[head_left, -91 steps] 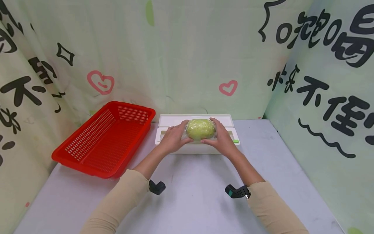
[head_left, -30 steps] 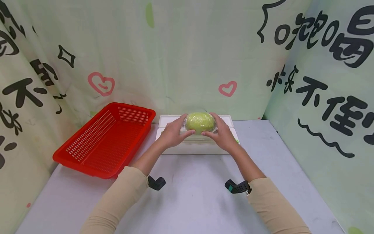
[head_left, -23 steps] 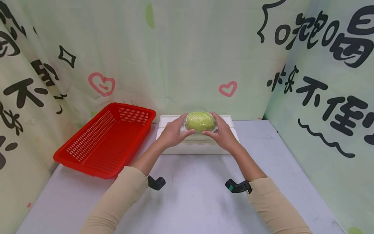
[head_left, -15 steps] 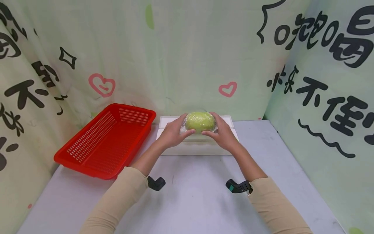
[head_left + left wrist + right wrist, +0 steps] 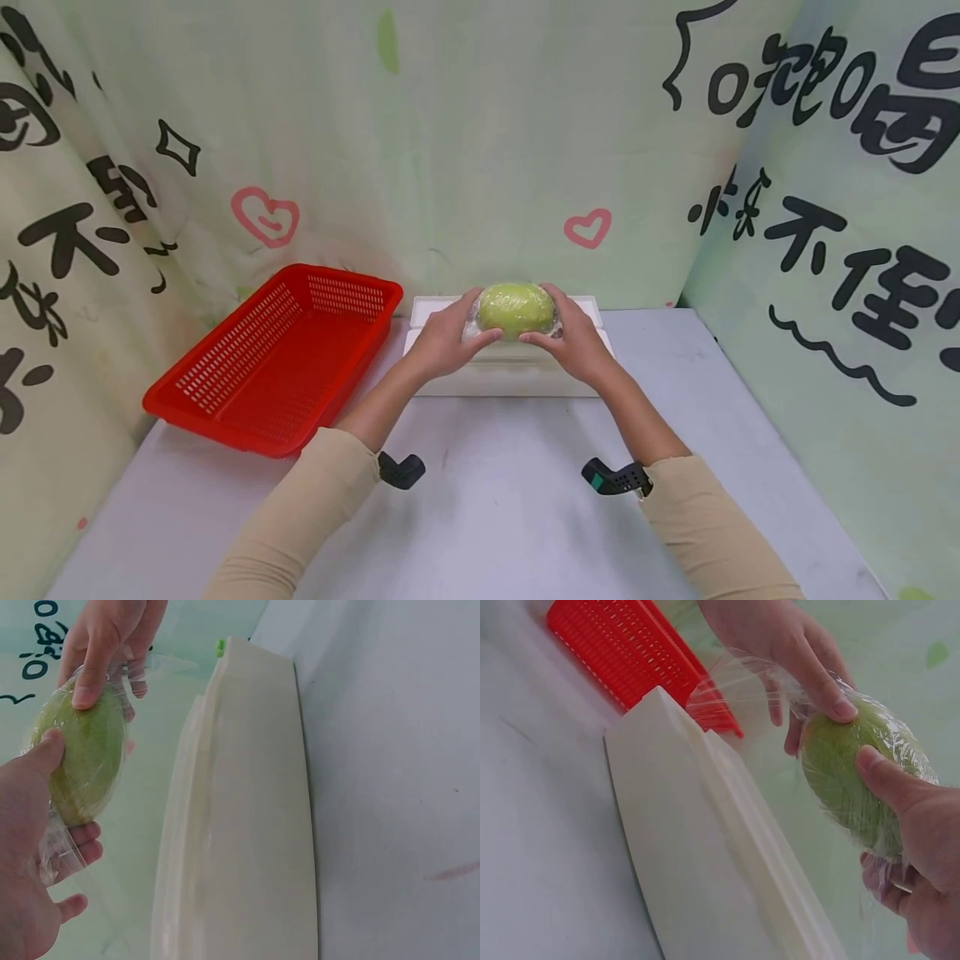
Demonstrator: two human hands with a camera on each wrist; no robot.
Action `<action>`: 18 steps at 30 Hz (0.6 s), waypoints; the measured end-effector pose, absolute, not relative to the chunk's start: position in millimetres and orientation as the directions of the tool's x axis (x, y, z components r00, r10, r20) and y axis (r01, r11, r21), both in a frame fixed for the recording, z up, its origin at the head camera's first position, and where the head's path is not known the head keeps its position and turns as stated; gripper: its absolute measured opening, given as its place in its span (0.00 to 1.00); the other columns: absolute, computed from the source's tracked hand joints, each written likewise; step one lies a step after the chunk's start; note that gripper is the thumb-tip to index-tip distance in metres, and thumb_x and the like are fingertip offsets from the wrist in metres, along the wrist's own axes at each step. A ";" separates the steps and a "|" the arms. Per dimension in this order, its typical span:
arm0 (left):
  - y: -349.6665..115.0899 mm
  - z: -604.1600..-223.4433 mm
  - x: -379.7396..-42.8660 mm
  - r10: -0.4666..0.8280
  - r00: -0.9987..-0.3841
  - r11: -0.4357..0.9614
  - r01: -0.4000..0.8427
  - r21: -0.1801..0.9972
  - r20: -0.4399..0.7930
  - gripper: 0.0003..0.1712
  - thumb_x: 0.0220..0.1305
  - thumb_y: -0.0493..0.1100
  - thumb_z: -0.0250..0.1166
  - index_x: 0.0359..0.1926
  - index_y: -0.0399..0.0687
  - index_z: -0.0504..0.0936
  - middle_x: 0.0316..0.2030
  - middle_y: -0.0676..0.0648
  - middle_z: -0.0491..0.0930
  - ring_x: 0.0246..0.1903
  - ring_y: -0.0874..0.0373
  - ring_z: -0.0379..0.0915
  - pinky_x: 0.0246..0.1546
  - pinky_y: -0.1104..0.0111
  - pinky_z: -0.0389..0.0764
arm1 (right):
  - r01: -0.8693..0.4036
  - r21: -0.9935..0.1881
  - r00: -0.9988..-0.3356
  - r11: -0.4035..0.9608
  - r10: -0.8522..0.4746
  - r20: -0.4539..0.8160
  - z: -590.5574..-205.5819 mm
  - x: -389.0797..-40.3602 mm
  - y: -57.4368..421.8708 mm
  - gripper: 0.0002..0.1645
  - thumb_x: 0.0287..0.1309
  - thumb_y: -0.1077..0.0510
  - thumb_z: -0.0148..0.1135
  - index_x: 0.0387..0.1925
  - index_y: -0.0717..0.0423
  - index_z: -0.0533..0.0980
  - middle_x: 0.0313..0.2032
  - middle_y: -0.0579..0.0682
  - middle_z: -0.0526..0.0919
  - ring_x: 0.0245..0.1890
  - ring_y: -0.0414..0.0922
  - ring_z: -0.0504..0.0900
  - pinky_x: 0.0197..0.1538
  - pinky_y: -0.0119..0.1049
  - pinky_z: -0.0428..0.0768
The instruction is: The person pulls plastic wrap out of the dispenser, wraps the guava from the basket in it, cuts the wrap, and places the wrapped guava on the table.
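A green mango (image 5: pixel 517 308) wrapped in clear cling film (image 5: pixel 904 735) is held up between both hands. My left hand (image 5: pixel 444 337) grips its left end, thumb on the near side and the other fingers behind. From the other end my right hand (image 5: pixel 576 343) grips it the same way, as the right wrist view also shows. Loose film sticks out past the fruit's ends under the fingers. Just below and behind the hands stands a long white cling film dispenser (image 5: pixel 502 382), its lid (image 5: pixel 431 308) raised at the back; the fruit and hands hide much of its top.
A red perforated plastic basket (image 5: pixel 262 367) stands at the left on the white table (image 5: pixel 495 500). A printed curtain (image 5: pixel 480 150) closes off the back and sides. A small green piece (image 5: pixel 220 648) sits at the dispenser's right end.
Compared with three seconds ago, both hands have raised the wrapped mango slightly and tipped their thumbs up, covering less of the dispenser's front. Over the last second they barely move.
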State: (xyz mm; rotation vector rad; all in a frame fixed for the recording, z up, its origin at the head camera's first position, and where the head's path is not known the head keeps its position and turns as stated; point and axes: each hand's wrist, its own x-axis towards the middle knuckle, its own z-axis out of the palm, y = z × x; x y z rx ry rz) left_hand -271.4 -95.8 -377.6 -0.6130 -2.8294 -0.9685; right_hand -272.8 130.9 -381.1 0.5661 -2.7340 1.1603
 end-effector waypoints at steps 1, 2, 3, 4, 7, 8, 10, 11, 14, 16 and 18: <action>-95.8 -377.0 -271.1 0.341 -0.917 0.721 0.397 0.568 0.207 0.43 0.62 0.61 0.63 0.72 0.54 0.55 0.63 0.48 0.72 0.60 0.50 0.71 0.62 0.50 0.73 | -0.381 -0.672 -0.924 0.635 -0.292 0.248 -380.5 -272.7 130.8 0.53 0.53 0.49 0.70 0.73 0.54 0.51 0.68 0.57 0.64 0.67 0.55 0.66 0.68 0.54 0.68; -95.8 -376.4 -271.0 0.340 -0.917 0.722 0.395 0.568 0.207 0.44 0.62 0.61 0.63 0.72 0.54 0.55 0.64 0.47 0.72 0.60 0.50 0.71 0.62 0.50 0.73 | -0.380 -0.673 -0.924 0.635 -0.292 0.246 -379.9 -272.6 130.9 0.53 0.53 0.49 0.71 0.73 0.54 0.51 0.68 0.57 0.64 0.67 0.55 0.66 0.68 0.54 0.68; -95.6 -375.7 -270.9 0.339 -0.918 0.723 0.395 0.566 0.207 0.44 0.62 0.61 0.63 0.73 0.53 0.54 0.64 0.47 0.72 0.60 0.49 0.71 0.62 0.51 0.73 | -0.379 -0.673 -0.925 0.635 -0.291 0.245 -379.4 -272.5 130.9 0.53 0.53 0.49 0.71 0.73 0.54 0.51 0.68 0.57 0.64 0.67 0.55 0.66 0.68 0.54 0.68; -95.3 -375.9 -271.1 0.338 -0.918 0.724 0.394 0.566 0.207 0.44 0.62 0.61 0.63 0.73 0.53 0.54 0.64 0.47 0.71 0.60 0.48 0.71 0.61 0.51 0.74 | -0.376 -0.674 -0.926 0.636 -0.290 0.243 -379.2 -272.2 131.0 0.53 0.53 0.49 0.70 0.73 0.54 0.51 0.68 0.57 0.64 0.67 0.55 0.66 0.67 0.54 0.68; -94.5 -376.0 -271.1 0.335 -0.918 0.723 0.394 0.568 0.211 0.45 0.62 0.61 0.63 0.73 0.54 0.53 0.64 0.46 0.71 0.60 0.47 0.72 0.61 0.50 0.74 | -0.370 -0.675 -0.928 0.639 -0.288 0.237 -378.7 -271.0 131.7 0.53 0.54 0.48 0.70 0.73 0.54 0.51 0.68 0.58 0.64 0.67 0.56 0.66 0.67 0.54 0.69; -94.4 -376.2 -271.2 0.335 -0.917 0.722 0.396 0.568 0.214 0.45 0.62 0.61 0.63 0.73 0.54 0.53 0.64 0.45 0.72 0.59 0.46 0.72 0.61 0.50 0.74 | -0.369 -0.674 -0.928 0.640 -0.288 0.236 -378.4 -270.5 131.8 0.53 0.54 0.48 0.70 0.73 0.54 0.51 0.69 0.58 0.64 0.67 0.56 0.66 0.67 0.55 0.68; -94.3 -376.7 -271.3 0.335 -0.916 0.723 0.400 0.564 0.220 0.45 0.62 0.61 0.63 0.73 0.55 0.53 0.63 0.45 0.72 0.59 0.46 0.73 0.60 0.50 0.75 | -0.372 -0.672 -0.927 0.640 -0.289 0.238 -378.0 -269.6 131.9 0.52 0.55 0.49 0.69 0.73 0.54 0.51 0.69 0.58 0.64 0.67 0.56 0.66 0.68 0.55 0.68; -94.4 -376.6 -271.3 0.336 -0.915 0.723 0.404 0.561 0.225 0.45 0.62 0.61 0.63 0.73 0.55 0.53 0.63 0.45 0.73 0.58 0.46 0.73 0.59 0.50 0.75 | -0.375 -0.671 -0.926 0.639 -0.291 0.240 -377.8 -269.4 132.0 0.52 0.55 0.49 0.69 0.73 0.55 0.51 0.69 0.58 0.64 0.67 0.56 0.66 0.67 0.55 0.68; -94.6 -376.0 -271.2 0.335 -0.912 0.725 0.409 0.553 0.236 0.45 0.62 0.61 0.63 0.73 0.55 0.53 0.62 0.45 0.74 0.58 0.46 0.74 0.58 0.50 0.76 | -0.391 -0.666 -0.920 0.635 -0.298 0.255 -376.7 -269.3 132.3 0.52 0.54 0.49 0.70 0.73 0.55 0.52 0.68 0.58 0.64 0.66 0.56 0.67 0.66 0.54 0.70; -94.7 -374.9 -270.8 0.334 -0.911 0.727 0.413 0.548 0.243 0.45 0.62 0.62 0.63 0.73 0.55 0.53 0.62 0.45 0.74 0.58 0.46 0.73 0.58 0.50 0.76 | -0.399 -0.664 -0.916 0.632 -0.302 0.263 -375.5 -269.3 132.7 0.52 0.54 0.49 0.70 0.73 0.55 0.52 0.68 0.58 0.65 0.66 0.56 0.67 0.66 0.54 0.71; -94.4 -373.5 -270.3 0.336 -0.908 0.725 0.418 0.547 0.248 0.45 0.62 0.62 0.63 0.73 0.55 0.53 0.62 0.44 0.74 0.58 0.46 0.73 0.58 0.49 0.76 | -0.402 -0.664 -0.915 0.631 -0.303 0.266 -373.9 -268.7 133.1 0.52 0.54 0.50 0.70 0.73 0.55 0.52 0.68 0.58 0.65 0.66 0.56 0.67 0.65 0.55 0.71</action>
